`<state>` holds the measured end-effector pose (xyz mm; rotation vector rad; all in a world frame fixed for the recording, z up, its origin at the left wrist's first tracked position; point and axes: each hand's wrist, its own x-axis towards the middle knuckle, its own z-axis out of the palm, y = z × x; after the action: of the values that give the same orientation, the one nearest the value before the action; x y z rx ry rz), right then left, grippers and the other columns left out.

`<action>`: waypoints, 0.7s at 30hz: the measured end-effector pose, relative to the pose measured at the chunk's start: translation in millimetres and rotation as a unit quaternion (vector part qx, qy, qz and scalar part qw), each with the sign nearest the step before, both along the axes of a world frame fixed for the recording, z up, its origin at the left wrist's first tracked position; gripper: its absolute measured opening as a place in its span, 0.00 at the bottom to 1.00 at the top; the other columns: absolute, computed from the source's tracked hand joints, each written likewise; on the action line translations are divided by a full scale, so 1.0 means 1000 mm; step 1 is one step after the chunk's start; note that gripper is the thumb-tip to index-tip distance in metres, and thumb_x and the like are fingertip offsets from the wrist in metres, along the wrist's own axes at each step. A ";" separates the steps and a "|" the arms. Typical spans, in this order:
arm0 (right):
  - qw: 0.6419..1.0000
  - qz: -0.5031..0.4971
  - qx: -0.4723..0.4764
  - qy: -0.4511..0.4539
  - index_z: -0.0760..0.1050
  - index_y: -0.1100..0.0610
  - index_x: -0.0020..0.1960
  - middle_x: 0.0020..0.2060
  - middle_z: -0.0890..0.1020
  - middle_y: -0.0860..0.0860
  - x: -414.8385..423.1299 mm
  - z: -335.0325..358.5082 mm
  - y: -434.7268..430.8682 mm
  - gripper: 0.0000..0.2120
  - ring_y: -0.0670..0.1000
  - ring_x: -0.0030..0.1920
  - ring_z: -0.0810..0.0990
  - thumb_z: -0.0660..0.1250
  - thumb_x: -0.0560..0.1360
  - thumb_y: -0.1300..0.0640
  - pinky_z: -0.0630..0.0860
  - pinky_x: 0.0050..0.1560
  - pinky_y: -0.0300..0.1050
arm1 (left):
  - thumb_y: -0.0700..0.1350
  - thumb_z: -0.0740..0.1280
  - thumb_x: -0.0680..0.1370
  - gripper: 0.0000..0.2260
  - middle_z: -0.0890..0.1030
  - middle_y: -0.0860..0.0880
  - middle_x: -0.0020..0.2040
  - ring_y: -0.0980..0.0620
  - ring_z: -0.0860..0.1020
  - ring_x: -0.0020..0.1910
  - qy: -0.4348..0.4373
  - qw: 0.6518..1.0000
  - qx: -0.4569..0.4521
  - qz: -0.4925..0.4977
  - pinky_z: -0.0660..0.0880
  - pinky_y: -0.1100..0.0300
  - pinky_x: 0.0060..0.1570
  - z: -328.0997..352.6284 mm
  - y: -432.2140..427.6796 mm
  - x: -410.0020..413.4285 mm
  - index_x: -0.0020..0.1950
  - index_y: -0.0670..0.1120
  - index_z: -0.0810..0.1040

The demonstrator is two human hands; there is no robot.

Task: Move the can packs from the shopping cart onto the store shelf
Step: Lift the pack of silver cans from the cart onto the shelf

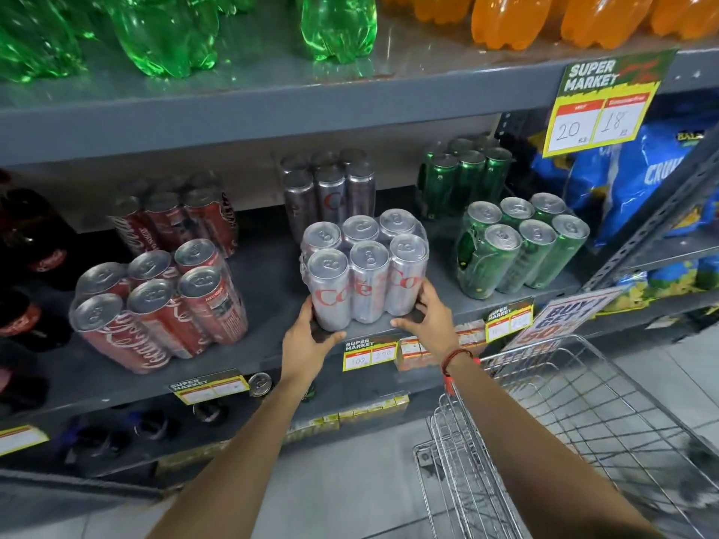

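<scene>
A shrink-wrapped pack of silver cans [363,268] rests at the front of the grey store shelf [268,344], in the middle of the view. My left hand [309,340] grips its lower left corner. My right hand [432,319] holds its lower right side. Behind it stands a second silver can pack [330,188]. Two red can packs [159,309] sit to the left and two green can packs [519,250] to the right. The wire shopping cart [576,433] is at the lower right; its visible part holds no packs.
Green bottles [167,33] and orange bottles [544,17] fill the shelf above. Dark bottles [27,243] stand at the far left. Blue snack bags [630,177] hang on the right rack. Price tags [369,354] line the shelf edge, and a promo sign [564,317] juts out above the cart.
</scene>
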<state>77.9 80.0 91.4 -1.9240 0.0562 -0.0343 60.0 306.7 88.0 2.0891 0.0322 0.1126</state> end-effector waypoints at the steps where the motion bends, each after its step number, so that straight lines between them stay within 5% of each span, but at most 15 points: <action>1: 1.000 -0.008 -0.002 -0.006 0.61 0.52 0.72 0.59 0.78 0.47 -0.002 -0.002 0.000 0.43 0.47 0.61 0.76 0.78 0.62 0.62 0.71 0.63 0.38 | 0.48 0.77 0.66 0.37 0.82 0.49 0.58 0.56 0.77 0.52 -0.006 1.000 0.000 0.007 0.74 0.62 0.52 0.000 0.000 -0.002 0.72 0.49 0.64; 6: 0.999 -0.029 -0.013 -0.018 0.63 0.52 0.71 0.58 0.80 0.50 -0.008 -0.002 0.004 0.40 0.48 0.58 0.78 0.77 0.64 0.62 0.73 0.62 0.38 | 0.50 0.78 0.64 0.36 0.80 0.57 0.51 0.64 0.77 0.44 -0.016 1.000 -0.007 0.009 0.71 0.76 0.45 0.000 0.003 -0.005 0.69 0.49 0.68; 9: 0.998 -0.046 -0.020 -0.031 0.64 0.52 0.71 0.54 0.80 0.45 -0.015 -0.002 0.008 0.39 0.44 0.55 0.78 0.77 0.64 0.62 0.69 0.53 0.18 | 0.49 0.78 0.64 0.35 0.79 0.59 0.51 0.69 0.75 0.45 -0.005 1.000 -0.017 -0.003 0.68 0.84 0.43 0.001 0.009 -0.002 0.68 0.49 0.69; 11: 0.998 -0.048 -0.018 -0.034 0.64 0.53 0.71 0.52 0.78 0.42 -0.017 -0.001 0.009 0.38 0.42 0.54 0.77 0.76 0.65 0.63 0.67 0.49 0.15 | 0.49 0.78 0.64 0.34 0.80 0.58 0.52 0.69 0.76 0.46 0.003 1.000 -0.022 -0.011 0.69 0.84 0.43 0.001 0.012 -0.001 0.68 0.50 0.69; 15: 0.999 -0.038 -0.013 -0.019 0.63 0.50 0.71 0.49 0.77 0.33 -0.017 0.000 0.010 0.37 0.38 0.53 0.77 0.75 0.67 0.64 0.72 0.54 0.23 | 0.51 0.78 0.64 0.33 0.80 0.59 0.53 0.65 0.77 0.48 -0.004 1.000 -0.020 -0.011 0.69 0.83 0.44 0.001 0.010 -0.002 0.66 0.50 0.70; 21: 0.999 -0.020 -0.031 0.001 0.58 0.51 0.73 0.56 0.79 0.48 -0.017 0.003 0.010 0.38 0.48 0.59 0.77 0.73 0.69 0.63 0.74 0.64 0.49 | 0.51 0.79 0.63 0.32 0.80 0.60 0.53 0.62 0.78 0.50 -0.008 0.999 -0.039 0.003 0.71 0.79 0.47 0.000 0.007 -0.005 0.64 0.53 0.71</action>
<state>61.0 90.3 94.7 -1.9845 0.0956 -0.0621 55.4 313.4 88.4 2.0103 0.0324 0.1305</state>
